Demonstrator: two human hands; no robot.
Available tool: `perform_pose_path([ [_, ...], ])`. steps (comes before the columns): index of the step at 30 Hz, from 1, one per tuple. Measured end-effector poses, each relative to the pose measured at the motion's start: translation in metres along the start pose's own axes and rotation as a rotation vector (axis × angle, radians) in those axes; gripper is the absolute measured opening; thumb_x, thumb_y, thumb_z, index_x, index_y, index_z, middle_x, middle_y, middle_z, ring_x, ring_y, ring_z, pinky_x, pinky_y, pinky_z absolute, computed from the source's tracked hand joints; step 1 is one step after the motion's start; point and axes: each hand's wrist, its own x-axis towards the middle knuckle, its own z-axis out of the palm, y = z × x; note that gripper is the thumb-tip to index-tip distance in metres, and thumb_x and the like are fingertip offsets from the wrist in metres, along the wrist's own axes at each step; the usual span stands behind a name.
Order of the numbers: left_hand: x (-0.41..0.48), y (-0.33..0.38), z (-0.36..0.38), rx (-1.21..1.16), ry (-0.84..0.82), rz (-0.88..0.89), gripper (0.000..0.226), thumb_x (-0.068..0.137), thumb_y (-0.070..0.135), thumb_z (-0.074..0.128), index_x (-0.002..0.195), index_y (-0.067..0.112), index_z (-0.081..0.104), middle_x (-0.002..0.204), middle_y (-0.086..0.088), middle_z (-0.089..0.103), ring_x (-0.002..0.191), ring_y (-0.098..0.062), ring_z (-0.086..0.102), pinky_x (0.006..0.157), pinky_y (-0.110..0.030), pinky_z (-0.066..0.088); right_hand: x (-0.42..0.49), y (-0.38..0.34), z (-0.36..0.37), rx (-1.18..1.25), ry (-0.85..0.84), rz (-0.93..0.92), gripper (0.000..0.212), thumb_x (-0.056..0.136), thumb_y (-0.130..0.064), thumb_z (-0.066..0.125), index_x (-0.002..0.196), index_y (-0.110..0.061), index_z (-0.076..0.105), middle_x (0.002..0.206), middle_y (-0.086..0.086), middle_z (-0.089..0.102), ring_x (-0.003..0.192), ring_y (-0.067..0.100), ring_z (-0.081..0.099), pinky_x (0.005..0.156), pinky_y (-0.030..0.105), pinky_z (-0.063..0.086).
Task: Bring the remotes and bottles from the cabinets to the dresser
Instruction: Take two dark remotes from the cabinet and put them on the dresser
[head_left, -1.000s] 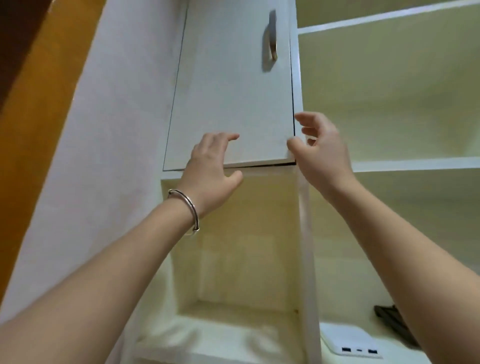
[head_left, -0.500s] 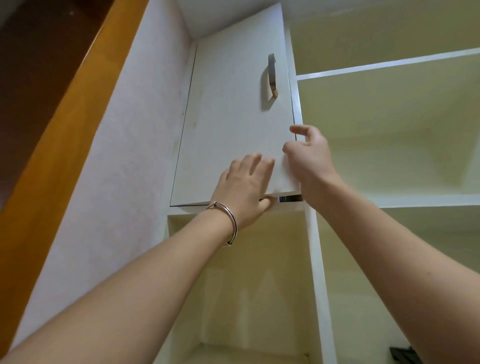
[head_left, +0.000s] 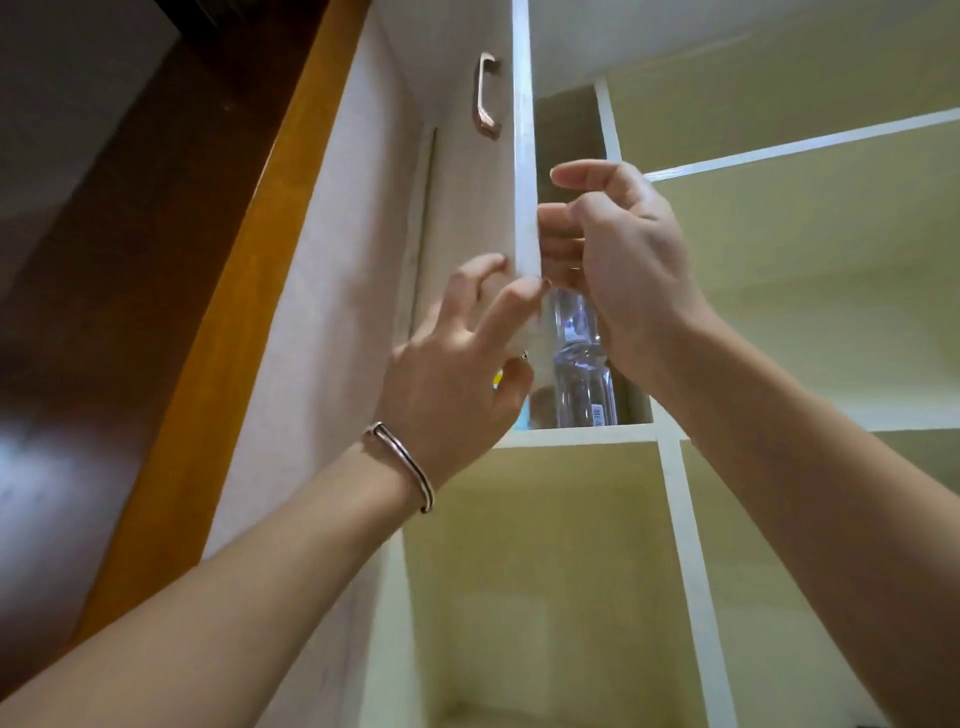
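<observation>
Here your left hand (head_left: 452, 364) and right hand (head_left: 623, 260) grip the cabinet door (head_left: 467, 208) by its free edge. Behind it, a bottle (head_left: 582, 384) stands upright at the shelf (head_left: 587, 434) front edge.

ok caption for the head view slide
Left hand and right hand grip the open white cabinet door; a clear plastic bottle stands inside.

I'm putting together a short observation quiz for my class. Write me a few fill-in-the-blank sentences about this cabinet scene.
The cabinet door stands ____.
Behind it stands a clear plastic ____.
The bracelet sits on the person's ____ wrist.
Missing words: open; bottle; left.
</observation>
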Motion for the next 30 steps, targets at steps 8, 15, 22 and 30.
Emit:
perform_pose_path([
  [8, -0.004, -0.036, -0.066, 0.183, 0.148, -0.189, 0.037, 0.072, 0.029, 0.066, 0.100, 0.016, 0.046, 0.083, 0.001, 0.059, 0.079, -0.024, 0.057, 0.071, -0.038, 0.053, -0.016, 0.050, 0.065, 0.095, -0.128, 0.177, 0.021, 0.090, -0.011, 0.049, 0.097, -0.028, 0.059, 0.110, -0.001, 0.062, 0.079, 0.006, 0.052, 0.067, 0.022, 0.041],
  [15, -0.012, -0.070, -0.102, 0.288, 0.018, -0.309, 0.038, 0.079, 0.036, 0.060, 0.106, 0.012, 0.047, 0.092, 0.006, 0.042, 0.097, -0.021, 0.048, 0.081, -0.037, 0.047, -0.045, 0.087, 0.112, 0.021, -0.200, 0.213, 0.039, 0.087, -0.031, 0.059, 0.125, -0.032, 0.053, 0.130, -0.009, 0.049, 0.118, 0.007, 0.045, 0.097, 0.021, 0.037],
  [22, -0.018, -0.085, -0.106, 0.195, -0.059, -0.392, 0.039, 0.085, 0.034, 0.056, 0.115, 0.017, 0.038, 0.107, -0.005, 0.057, 0.088, -0.017, 0.050, 0.060, -0.024, 0.046, -0.053, 0.095, 0.129, -0.043, -0.149, 0.139, 0.041, 0.088, -0.039, 0.055, 0.128, -0.034, 0.050, 0.121, -0.016, 0.040, 0.130, 0.008, 0.037, 0.114, 0.034, 0.030],
  [30, -0.031, -0.090, -0.107, 0.101, -0.068, -0.412, 0.045, 0.088, 0.042, 0.050, 0.128, 0.025, 0.039, 0.125, -0.007, 0.056, 0.092, -0.009, 0.044, 0.062, -0.019, 0.040, -0.056, 0.090, 0.129, -0.124, -0.129, 0.142, 0.040, 0.091, -0.035, 0.053, 0.130, -0.026, 0.050, 0.126, -0.007, 0.046, 0.119, 0.008, 0.044, 0.108, 0.029, 0.035],
])
